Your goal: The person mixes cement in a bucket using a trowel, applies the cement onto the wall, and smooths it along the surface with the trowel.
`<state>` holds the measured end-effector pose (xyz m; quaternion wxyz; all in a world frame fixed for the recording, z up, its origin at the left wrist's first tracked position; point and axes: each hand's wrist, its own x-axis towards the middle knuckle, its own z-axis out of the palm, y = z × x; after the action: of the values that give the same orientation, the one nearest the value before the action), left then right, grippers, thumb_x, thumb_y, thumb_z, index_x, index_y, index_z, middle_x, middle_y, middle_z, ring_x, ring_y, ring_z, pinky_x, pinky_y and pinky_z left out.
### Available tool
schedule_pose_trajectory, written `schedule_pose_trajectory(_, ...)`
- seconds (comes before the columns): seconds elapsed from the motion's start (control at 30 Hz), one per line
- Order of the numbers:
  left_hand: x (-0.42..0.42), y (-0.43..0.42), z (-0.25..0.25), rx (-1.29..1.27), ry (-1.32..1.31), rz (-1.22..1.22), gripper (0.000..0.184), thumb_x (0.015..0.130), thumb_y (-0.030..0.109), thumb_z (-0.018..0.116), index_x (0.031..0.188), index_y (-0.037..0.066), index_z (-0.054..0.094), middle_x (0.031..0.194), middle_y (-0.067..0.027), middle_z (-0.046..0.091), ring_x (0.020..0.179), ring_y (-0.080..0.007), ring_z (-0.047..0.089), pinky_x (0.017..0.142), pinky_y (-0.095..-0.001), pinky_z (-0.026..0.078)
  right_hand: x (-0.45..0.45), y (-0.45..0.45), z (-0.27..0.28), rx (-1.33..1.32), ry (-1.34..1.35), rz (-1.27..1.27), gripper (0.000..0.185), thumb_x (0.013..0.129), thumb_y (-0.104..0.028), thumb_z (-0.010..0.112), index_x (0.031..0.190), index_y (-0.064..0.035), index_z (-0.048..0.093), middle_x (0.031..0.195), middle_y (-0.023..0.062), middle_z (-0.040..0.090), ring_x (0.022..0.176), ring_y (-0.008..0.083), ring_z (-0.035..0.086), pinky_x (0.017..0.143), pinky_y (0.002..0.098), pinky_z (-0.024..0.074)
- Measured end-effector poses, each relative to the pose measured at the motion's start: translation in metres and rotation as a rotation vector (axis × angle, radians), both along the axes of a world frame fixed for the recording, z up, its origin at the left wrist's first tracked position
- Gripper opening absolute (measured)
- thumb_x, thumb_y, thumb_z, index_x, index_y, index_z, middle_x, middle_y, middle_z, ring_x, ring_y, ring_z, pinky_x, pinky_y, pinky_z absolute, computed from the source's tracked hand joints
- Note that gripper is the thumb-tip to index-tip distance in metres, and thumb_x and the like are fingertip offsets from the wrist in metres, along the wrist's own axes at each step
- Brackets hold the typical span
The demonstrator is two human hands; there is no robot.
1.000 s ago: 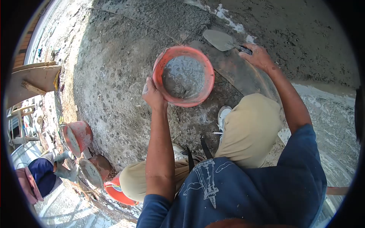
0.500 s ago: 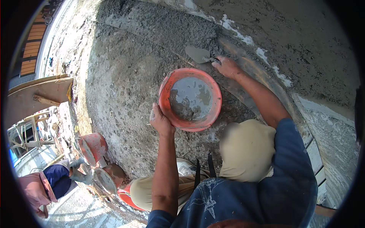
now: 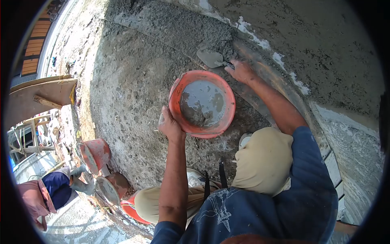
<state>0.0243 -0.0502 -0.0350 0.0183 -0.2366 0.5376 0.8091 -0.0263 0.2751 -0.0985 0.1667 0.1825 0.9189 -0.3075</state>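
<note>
An orange bucket (image 3: 230, 110) stands tilted in front of me, holding wet grey mortar (image 3: 199, 97) under a layer of watery liquid. My left hand (image 3: 170, 127) is closed at the bucket's lower left rim; what the fingers grip there is partly hidden. Beyond the bucket, my right hand (image 3: 242, 72) is closed around the handle of a pointed trowel (image 3: 210, 59). The trowel's blade is flat, coated in grey, and lies low against the ground next to a heap of wet mortar (image 3: 217, 37).
At the lower left are an orange bucket (image 3: 100, 152) and a mortar-smeared bucket (image 3: 118, 185), near a person in a pink top (image 3: 32, 201). A board (image 3: 40, 97) juts in at the left. A plastered wall (image 3: 321, 53) rises on the right.
The trowel's handle shows more clearly beside my right hand, and its blade has turned slightly. My left hand stays on the bucket. The view has shifted a little.
</note>
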Motion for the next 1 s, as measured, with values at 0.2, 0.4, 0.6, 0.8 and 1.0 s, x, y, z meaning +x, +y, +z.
schedule_pose_trajectory(0.2, -0.002, 0.002, -0.001, -0.058, -0.009, 0.019, 0.033, 0.105, 0.026, 0.049, 0.093, -0.002, 0.063, 0.09, -0.0075, 0.066, 0.079, -0.0146, 0.062, 0.073, -0.0307, 0.053, -0.024, 0.013, -0.016, 0.079, 0.003, -0.149, 0.062, 0.09, -0.052, 0.059, 0.135, -0.01, 0.055, 0.126, 0.0234, 0.063, 0.119, 0.042, 0.058, 0.102, 0.0499, 0.0448)
schedule_pose_trajectory(0.4, 0.002, -0.002, -0.002, -0.094, -0.041, 0.006, 0.034, 0.106, 0.026, 0.049, 0.091, -0.001, 0.063, 0.088, -0.0063, 0.065, 0.077, -0.0127, 0.061, 0.07, -0.0298, 0.052, -0.071, 0.021, -0.033, 0.133, 0.111, -0.265, 0.066, 0.086, -0.057, 0.062, 0.133, -0.011, 0.059, 0.128, 0.02, 0.062, 0.122, 0.0398, 0.057, 0.103, 0.0479, 0.0445)
schedule_pose_trajectory(0.6, 0.003, -0.002, 0.0, -0.055, -0.045, 0.028, 0.033, 0.105, 0.025, 0.05, 0.087, 0.0, 0.063, 0.083, -0.0035, 0.063, 0.072, -0.0104, 0.057, 0.065, -0.0281, 0.049, -0.052, 0.022, -0.015, 0.142, 0.052, -0.351, 0.063, 0.086, -0.057, 0.063, 0.13, -0.0118, 0.063, 0.13, 0.0185, 0.062, 0.123, 0.0372, 0.057, 0.102, 0.0468, 0.0457)
schedule_pose_trajectory(0.8, 0.004, 0.0, -0.004, -0.044, -0.03, 0.04, 0.032, 0.104, 0.023, 0.052, 0.085, 0.001, 0.063, 0.079, -0.0021, 0.062, 0.069, -0.0092, 0.055, 0.062, -0.0269, 0.048, -0.067, 0.021, -0.016, 0.226, 0.106, -0.331, 0.064, 0.088, -0.057, 0.061, 0.131, -0.0093, 0.061, 0.128, 0.0183, 0.063, 0.122, 0.0359, 0.058, 0.101, 0.0467, 0.0464)
schedule_pose_trajectory(1.0, 0.0, 0.0, -0.001, -0.04, -0.042, 0.021, 0.031, 0.105, 0.025, 0.051, 0.09, 0.001, 0.064, 0.087, -0.0046, 0.065, 0.075, -0.0117, 0.059, 0.068, -0.0287, 0.051, -0.052, 0.03, -0.021, 0.251, 0.208, -0.276, 0.067, 0.085, -0.058, 0.064, 0.127, -0.0063, 0.064, 0.125, 0.0201, 0.065, 0.118, 0.0371, 0.06, 0.1, 0.0458, 0.0468)
